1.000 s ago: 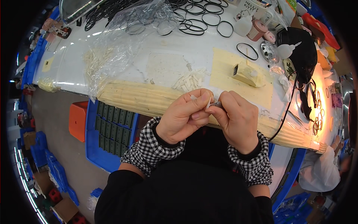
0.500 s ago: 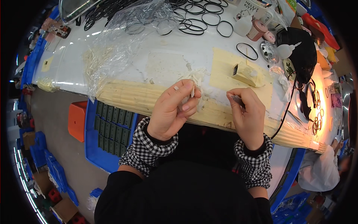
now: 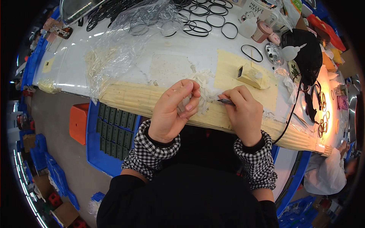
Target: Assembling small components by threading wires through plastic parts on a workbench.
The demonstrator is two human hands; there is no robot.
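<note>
My left hand (image 3: pixel 171 112) is raised over the table's near edge, palm turned inward. Its fingers are curled toward the thumb, and whatever they may hold is hidden. To its right, my right hand (image 3: pixel 245 114) pinches a small dark tool with a pointed metal tip (image 3: pixel 226 101), aimed left; its exact kind is unclear. Between and beyond my hands lies a loose heap of thin white scraps (image 3: pixel 205 85). Past the right hand, a block wrapped in yellowish tape (image 3: pixel 253 76), with a dark opening at its left end, rests on a yellow sheet (image 3: pixel 225 70).
Beige padding (image 3: pixel 129 95) covers the table's front edge. Black rings (image 3: pixel 197 28) and crumpled clear plastic (image 3: pixel 114 57) spread across the back. Cups, a white squeeze bulb (image 3: pixel 291 52) and a black bag (image 3: pixel 304 57) crowd the right, beside a bright lamp glow. A blue crate (image 3: pixel 91 144) stands below left.
The right hand has shifted left and closer to the left hand, its dark tip now pointing out. A white piece seen at my left fingertips is no longer visible; more scraps show on the table.
</note>
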